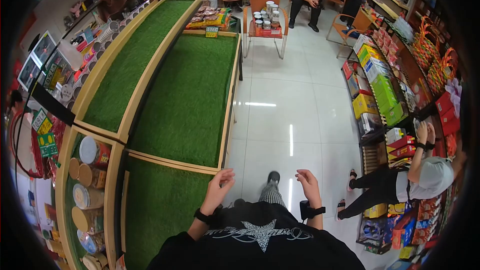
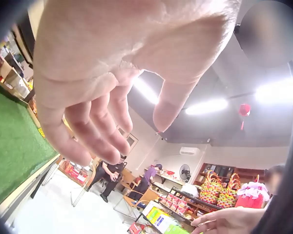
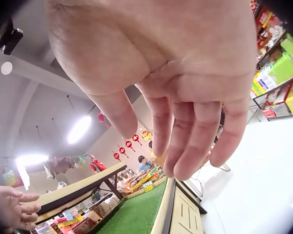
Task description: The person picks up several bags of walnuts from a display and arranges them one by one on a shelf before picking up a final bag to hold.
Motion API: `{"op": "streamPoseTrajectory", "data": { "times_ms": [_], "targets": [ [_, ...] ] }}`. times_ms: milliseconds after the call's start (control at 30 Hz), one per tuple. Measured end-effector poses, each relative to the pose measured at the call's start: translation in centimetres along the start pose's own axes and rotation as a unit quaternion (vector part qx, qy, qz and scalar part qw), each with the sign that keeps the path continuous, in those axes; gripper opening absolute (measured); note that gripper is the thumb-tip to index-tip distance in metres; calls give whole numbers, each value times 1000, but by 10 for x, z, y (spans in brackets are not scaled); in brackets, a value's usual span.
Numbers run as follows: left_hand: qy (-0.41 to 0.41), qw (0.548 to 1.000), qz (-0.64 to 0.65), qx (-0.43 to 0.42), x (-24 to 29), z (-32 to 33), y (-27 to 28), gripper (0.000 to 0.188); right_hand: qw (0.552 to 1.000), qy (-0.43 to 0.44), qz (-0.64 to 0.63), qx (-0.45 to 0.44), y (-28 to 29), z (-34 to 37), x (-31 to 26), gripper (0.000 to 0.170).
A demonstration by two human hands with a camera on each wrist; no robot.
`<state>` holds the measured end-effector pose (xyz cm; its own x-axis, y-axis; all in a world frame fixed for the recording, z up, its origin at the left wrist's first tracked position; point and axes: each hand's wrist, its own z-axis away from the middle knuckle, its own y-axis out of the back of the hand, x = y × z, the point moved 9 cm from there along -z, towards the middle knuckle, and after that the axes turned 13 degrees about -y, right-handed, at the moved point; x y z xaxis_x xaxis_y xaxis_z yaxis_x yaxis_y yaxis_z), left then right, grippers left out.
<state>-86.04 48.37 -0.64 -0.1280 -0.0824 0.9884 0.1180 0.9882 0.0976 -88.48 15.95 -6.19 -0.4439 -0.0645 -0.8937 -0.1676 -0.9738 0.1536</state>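
Observation:
My left hand (image 1: 218, 190) is held up beside the front corner of a display stand lined with green turf (image 1: 185, 105). Its fingers are loosely bent, and nothing lies in the palm in the left wrist view. Over the white tiled floor (image 1: 280, 120), my right hand (image 1: 309, 186) is raised at about the same height. In the right wrist view its fingers (image 3: 185, 161) hang relaxed around no object. The two hands are apart, with my dark shirt (image 1: 250, 235) between and below them.
Large lidded jars (image 1: 90, 195) line the left shelf. Packaged goods (image 1: 212, 17) lie at the stand's far end. A chair (image 1: 265, 12) holding several jars stands ahead. Shelves of boxes (image 1: 382, 90) run along the right, where a person (image 1: 425, 177) stands. Other people sit at the back.

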Motion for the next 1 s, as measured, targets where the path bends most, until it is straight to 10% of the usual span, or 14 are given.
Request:
{"op": "streamPoseTrajectory", "data": {
  "times_ms": [1000],
  "targets": [
    [-17, 998, -25, 63, -20, -297, -89, 45, 999, 33, 22, 11, 111, -281, -134, 21]
  ]
}}
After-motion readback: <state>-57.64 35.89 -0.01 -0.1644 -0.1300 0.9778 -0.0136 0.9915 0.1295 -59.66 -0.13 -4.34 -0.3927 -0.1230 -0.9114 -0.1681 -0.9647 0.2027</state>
